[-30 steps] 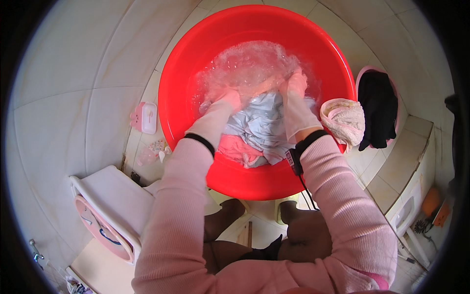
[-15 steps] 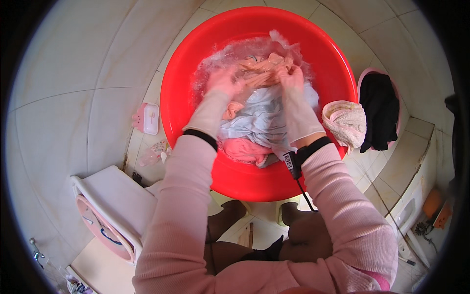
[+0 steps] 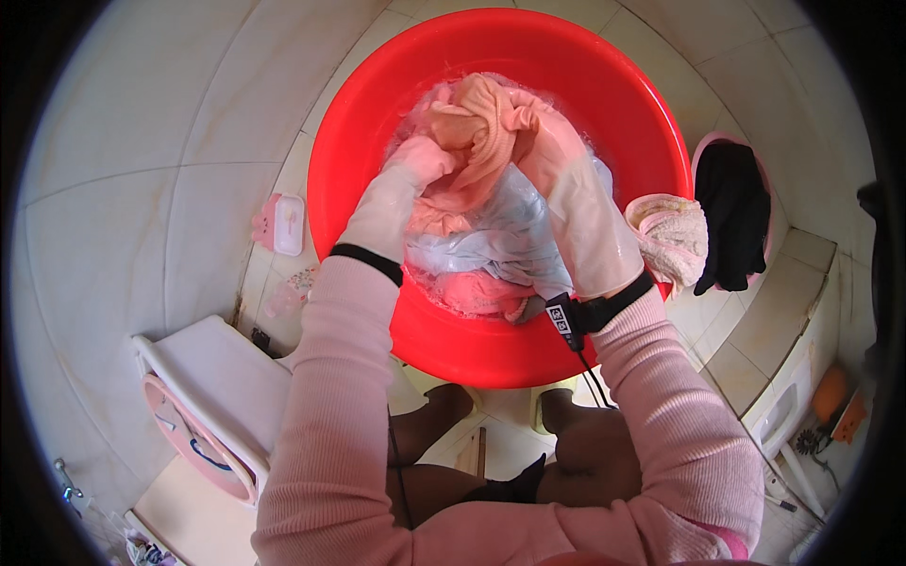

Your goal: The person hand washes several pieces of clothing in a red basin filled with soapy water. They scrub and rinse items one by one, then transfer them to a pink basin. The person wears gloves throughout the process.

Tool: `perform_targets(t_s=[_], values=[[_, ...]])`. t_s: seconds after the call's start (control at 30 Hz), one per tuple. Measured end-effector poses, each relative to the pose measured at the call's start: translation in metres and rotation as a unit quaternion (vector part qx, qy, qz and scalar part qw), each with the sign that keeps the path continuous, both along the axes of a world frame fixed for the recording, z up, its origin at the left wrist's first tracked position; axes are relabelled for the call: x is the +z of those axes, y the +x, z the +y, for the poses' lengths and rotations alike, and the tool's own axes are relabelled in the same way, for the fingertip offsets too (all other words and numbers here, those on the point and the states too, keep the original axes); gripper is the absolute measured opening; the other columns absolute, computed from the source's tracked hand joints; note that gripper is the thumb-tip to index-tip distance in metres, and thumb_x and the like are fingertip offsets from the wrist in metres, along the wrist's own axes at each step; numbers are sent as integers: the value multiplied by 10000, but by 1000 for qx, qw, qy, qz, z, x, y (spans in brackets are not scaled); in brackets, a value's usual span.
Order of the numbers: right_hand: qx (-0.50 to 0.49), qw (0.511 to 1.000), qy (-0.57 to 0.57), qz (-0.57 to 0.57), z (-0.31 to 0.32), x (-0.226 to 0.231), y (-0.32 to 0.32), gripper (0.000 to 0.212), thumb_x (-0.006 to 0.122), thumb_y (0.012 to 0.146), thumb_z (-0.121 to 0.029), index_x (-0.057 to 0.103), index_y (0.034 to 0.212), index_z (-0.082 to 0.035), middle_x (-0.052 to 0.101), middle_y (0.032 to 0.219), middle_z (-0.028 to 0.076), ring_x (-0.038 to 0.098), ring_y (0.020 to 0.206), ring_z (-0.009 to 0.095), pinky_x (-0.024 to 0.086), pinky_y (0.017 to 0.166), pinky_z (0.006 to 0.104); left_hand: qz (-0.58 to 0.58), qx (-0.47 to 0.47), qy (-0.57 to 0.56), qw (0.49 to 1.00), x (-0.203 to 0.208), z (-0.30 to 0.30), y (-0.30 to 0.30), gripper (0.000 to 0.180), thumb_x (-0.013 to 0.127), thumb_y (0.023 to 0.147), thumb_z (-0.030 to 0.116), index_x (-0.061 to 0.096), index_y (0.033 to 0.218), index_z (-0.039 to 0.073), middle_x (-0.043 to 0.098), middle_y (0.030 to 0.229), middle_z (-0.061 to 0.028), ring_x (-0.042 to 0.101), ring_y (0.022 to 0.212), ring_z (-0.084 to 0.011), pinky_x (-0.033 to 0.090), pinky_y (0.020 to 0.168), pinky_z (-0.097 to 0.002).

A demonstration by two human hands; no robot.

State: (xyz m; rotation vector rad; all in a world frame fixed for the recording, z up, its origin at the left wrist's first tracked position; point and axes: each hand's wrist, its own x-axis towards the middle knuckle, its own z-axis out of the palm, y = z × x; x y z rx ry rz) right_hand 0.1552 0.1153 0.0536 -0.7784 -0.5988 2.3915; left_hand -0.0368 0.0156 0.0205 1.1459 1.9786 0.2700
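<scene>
A peach-coloured garment [image 3: 483, 127] is bunched up above the soapy water in the large red basin [image 3: 354, 156]. My gloved left hand [image 3: 423, 160] is closed on its left side. The gloved right hand [image 3: 547, 137] grips its right side, fingers pressed into the cloth. Both hands wear pale rubber gloves that run up over the wrists. Under the garment lie a light blue wet cloth [image 3: 500, 247] and, nearer to me, a pink cloth [image 3: 477, 292]. A small black device [image 3: 563, 321] with a cable hangs at my right wrist strap.
A whitish towel [image 3: 672, 236] is draped over the basin's right rim. Beyond it a pink tub [image 3: 704, 151] holds black clothing [image 3: 732, 217]. On the left are a small pink-and-white soap dish [image 3: 283, 224] and a white stool-like stand [image 3: 222, 373]. Tiled walls curve around.
The peach garment has been lifted out of the foamy water and bunched up higher. My right hand has turned inward around it; splashing around the hands has lessened.
</scene>
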Motion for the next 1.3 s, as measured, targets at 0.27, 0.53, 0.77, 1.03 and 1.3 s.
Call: perform_targets(t_s=[0.27, 0.53, 0.77, 1.03, 1.3], values=[[-100, 904, 201, -364, 13, -55, -14, 493, 563, 780, 20, 542, 1272, 22, 646, 1176, 116, 620, 1069, 248, 490, 953, 346, -117, 182, 68, 974, -21, -3, -26, 390, 643, 893, 154, 580, 1269, 71, 677, 1134, -110, 647, 1023, -252, 525, 869, -373], [94, 849, 256, -452, -16, -119, 1, 515, 472, 743, 170, 584, 1211, -14, 665, 1109, 134, 656, 997, 262, 555, 796, 365, 78, 56, 18, 995, -61, -4, 16, 504, 650, 895, 217, 516, 1356, 62, 658, 1195, -150, 617, 1125, -318, 485, 950, -409], [168, 984, 46, -27, 7, -76, 4, 516, 483, 737, 164, 598, 1202, -27, 676, 1056, 132, 663, 850, 217, 529, 740, 288, -411, 239, 265, 839, -30, 0, 10, 461, 699, 879, 153, 558, 1295, 12, 656, 1150, -111, 628, 1032, -238, 519, 858, -383], [-13, 879, 210, -428, -5, -96, -4, 461, 618, 731, 73, 622, 1181, -26, 659, 1168, 100, 623, 1062, 212, 491, 926, 314, 186, -119, 59, 973, -53, -9, 7, 253, 661, 918, 202, 536, 1035, 17, 651, 902, -114, 646, 816, -245, 525, 694, -394], [72, 995, 18, 61, -10, -26, 1, 341, 749, 816, -104, 648, 1136, -45, 678, 1094, 98, 636, 1027, 174, 522, 878, 316, -450, 118, 428, 775, 112, 14, 22, 228, 628, 810, -6, 528, 1014, 16, 589, 867, -56, 552, 776, -122, 469, 644, -254]])
